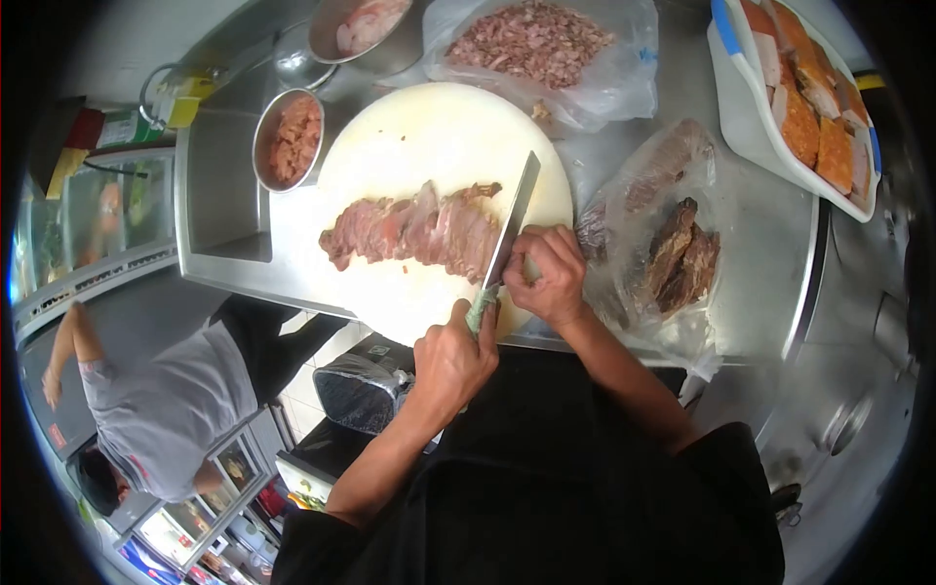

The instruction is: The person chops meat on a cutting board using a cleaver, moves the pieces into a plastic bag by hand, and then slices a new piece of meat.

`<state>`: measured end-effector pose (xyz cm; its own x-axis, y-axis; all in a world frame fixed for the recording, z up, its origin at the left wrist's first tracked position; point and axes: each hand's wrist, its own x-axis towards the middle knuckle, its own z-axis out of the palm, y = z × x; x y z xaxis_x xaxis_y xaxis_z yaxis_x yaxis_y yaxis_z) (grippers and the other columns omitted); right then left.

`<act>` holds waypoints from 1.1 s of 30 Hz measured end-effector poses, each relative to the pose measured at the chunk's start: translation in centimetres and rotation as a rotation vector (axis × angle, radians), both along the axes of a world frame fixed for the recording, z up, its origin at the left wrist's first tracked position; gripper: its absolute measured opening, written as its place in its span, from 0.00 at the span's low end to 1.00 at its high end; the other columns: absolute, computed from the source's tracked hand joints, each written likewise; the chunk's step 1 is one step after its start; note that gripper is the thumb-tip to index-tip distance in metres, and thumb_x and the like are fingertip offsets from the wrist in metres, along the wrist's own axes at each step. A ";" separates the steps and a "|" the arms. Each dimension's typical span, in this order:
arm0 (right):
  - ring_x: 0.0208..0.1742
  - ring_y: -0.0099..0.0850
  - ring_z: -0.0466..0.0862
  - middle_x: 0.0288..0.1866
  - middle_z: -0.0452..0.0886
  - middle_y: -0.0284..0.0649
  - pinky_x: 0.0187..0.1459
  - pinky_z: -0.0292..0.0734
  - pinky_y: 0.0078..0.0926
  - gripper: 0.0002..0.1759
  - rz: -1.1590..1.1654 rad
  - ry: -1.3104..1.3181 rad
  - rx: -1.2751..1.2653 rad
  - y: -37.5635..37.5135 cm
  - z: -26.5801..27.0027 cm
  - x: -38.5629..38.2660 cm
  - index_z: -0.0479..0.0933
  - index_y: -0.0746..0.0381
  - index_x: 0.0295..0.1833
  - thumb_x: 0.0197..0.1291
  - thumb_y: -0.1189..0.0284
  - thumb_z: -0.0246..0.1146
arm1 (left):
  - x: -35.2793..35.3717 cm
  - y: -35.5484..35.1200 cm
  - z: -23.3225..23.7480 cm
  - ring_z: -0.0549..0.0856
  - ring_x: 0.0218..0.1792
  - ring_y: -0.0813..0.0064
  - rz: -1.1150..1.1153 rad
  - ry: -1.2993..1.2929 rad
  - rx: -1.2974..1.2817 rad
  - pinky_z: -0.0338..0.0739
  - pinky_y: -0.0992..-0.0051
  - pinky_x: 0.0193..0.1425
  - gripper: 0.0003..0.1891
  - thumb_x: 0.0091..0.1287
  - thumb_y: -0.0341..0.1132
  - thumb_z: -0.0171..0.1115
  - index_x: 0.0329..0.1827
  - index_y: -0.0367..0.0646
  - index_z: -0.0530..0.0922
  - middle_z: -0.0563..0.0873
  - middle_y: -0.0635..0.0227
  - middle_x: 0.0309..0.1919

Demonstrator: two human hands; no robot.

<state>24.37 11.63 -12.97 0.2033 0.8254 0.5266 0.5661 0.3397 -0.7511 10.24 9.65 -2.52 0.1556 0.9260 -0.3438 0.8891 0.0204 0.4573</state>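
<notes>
On the steel bench [760,253] the meat [409,229] lay mostly sliced on the board [429,146], left hand [450,363] clamped on the cleaver [515,210] at the row's end, right hand [548,275] curled closed beside the blade, any uncut remainder hidden.

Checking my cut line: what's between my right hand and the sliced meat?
The cleaver, in the head view: its blade stands on the board, right hand on one side, meat on the other. The left hand grips its handle.
</notes>
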 end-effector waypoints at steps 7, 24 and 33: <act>0.37 0.43 0.82 0.38 0.84 0.45 0.42 0.78 0.36 0.09 0.044 0.003 0.016 0.1 -0.1 0.3 0.80 0.65 0.36 0.45 0.82 0.65 | 3.1 7.3 -2.0 0.85 0.32 0.34 0.066 -0.146 0.151 0.80 0.47 0.38 0.17 0.73 0.41 0.61 0.46 0.32 0.83 0.84 0.35 0.27; 0.35 0.41 0.81 0.35 0.82 0.41 0.40 0.79 0.35 0.09 0.042 0.055 0.026 0.2 -0.3 0.6 0.78 0.63 0.33 0.44 0.84 0.64 | -0.1 0.3 1.2 0.83 0.22 0.35 0.067 -0.126 -0.002 0.77 0.47 0.28 0.16 0.74 0.41 0.62 0.43 0.32 0.80 0.81 0.40 0.17; 0.35 0.40 0.82 0.35 0.83 0.41 0.40 0.79 0.35 0.09 0.000 0.031 0.038 0.3 -0.7 0.1 0.79 0.63 0.34 0.43 0.83 0.65 | 0.3 1.1 0.5 0.83 0.24 0.33 0.050 -0.088 -0.012 0.79 0.46 0.31 0.16 0.74 0.41 0.61 0.46 0.33 0.81 0.81 0.37 0.18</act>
